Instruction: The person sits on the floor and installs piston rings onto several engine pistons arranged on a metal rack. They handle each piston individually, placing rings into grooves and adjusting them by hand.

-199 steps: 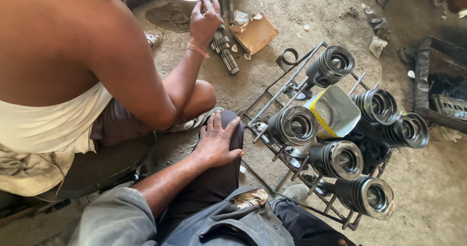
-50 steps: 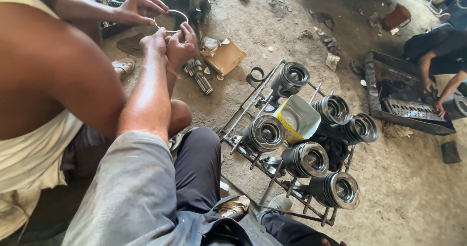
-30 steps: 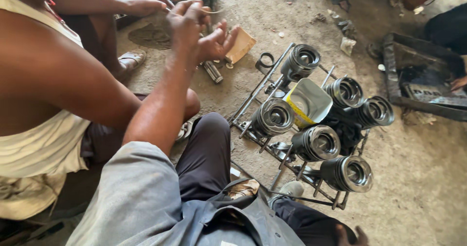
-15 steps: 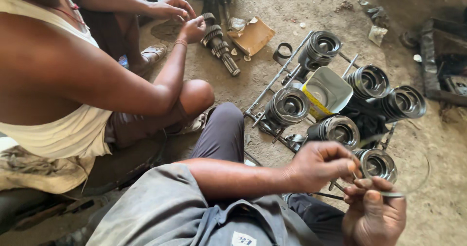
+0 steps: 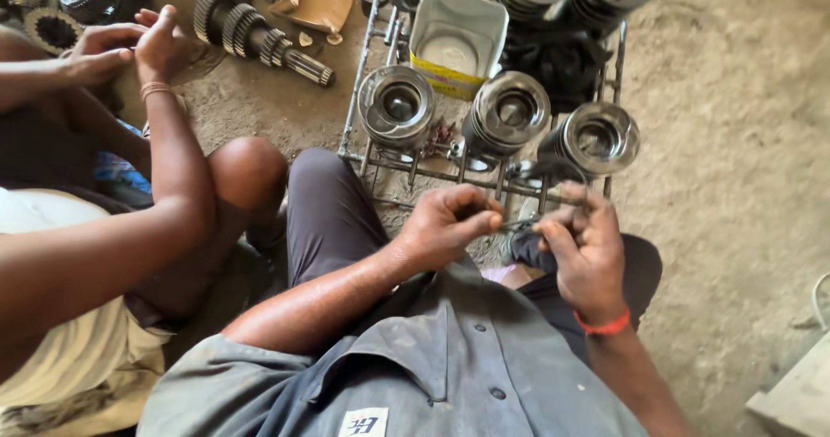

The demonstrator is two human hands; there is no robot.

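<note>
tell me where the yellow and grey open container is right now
In the head view the open container sits top centre on the metal rack, between the pistons: one piston just below-left, another below-right, beyond the person's hands.

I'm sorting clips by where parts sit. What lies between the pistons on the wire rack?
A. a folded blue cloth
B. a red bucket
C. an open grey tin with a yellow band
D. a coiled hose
C. An open grey tin with a yellow band sits on the rack among the pistons; no bucket, hose or blue cloth lies there.
</note>
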